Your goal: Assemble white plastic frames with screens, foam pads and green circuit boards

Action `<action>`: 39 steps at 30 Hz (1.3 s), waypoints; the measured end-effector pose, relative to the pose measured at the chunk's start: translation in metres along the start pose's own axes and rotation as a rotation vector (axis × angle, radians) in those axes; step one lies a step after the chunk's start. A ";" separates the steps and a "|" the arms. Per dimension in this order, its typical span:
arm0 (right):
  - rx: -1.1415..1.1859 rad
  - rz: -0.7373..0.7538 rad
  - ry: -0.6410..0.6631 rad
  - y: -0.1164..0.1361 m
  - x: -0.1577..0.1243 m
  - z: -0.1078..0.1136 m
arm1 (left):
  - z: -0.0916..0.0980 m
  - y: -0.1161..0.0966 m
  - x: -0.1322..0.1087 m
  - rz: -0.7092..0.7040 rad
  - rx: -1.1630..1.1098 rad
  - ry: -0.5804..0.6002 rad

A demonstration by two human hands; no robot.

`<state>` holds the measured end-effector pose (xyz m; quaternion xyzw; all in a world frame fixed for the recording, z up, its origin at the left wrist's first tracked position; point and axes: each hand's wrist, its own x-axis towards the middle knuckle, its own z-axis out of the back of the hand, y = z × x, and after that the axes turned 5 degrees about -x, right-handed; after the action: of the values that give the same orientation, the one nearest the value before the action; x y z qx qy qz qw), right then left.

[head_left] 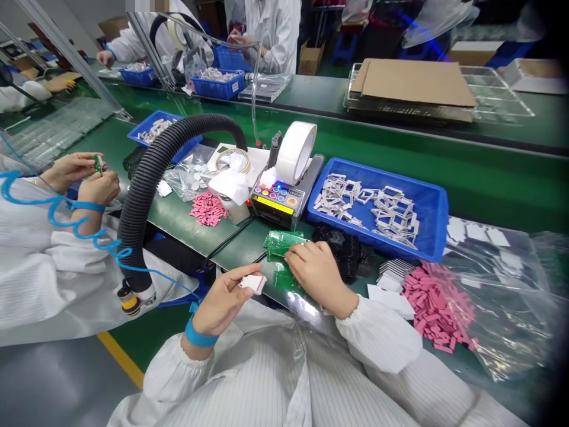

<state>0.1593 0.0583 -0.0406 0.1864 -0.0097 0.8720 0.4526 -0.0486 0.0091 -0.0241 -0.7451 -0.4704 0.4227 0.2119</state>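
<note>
My left hand (pixel 224 299) is pinched on a small white and pink pad (pixel 253 283), held just off the near table edge. My right hand (pixel 317 273) lies with curled fingers on a stack of green circuit boards (pixel 281 244) in front of me; another green board (pixel 284 277) lies between the two hands. Both wrists are in white striped sleeves, and the left one wears a blue strap (pixel 198 336).
A tape dispenser (pixel 284 193) with a white tape roll stands behind the boards. A blue tray (pixel 427 204) of white frames sits to its right. Pink pads (pixel 438 308) lie on a plastic bag at right. A black hose (pixel 146 196) curves at left beside a co-worker's hands (pixel 84 178).
</note>
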 end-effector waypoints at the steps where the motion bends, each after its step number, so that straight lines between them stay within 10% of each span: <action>1: 0.013 -0.016 -0.048 0.001 -0.001 0.008 | -0.003 0.000 0.000 0.008 -0.011 0.046; 10: 0.537 0.284 -0.426 0.024 -0.016 0.062 | -0.046 0.006 0.002 0.022 -0.234 0.287; 19: 0.799 -0.131 -0.383 0.029 -0.026 0.059 | -0.065 0.020 -0.004 0.079 -0.249 0.171; 27: 1.216 -0.414 -0.149 0.016 -0.013 0.072 | -0.067 0.021 -0.004 0.157 -0.246 0.302; 39: 1.152 -0.322 0.228 0.013 0.011 0.080 | -0.055 0.020 -0.004 0.221 -0.202 0.304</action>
<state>0.1684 0.0444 0.0400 0.3058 0.5405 0.6722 0.4032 0.0072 0.0008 -0.0065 -0.8649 -0.3882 0.2769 0.1569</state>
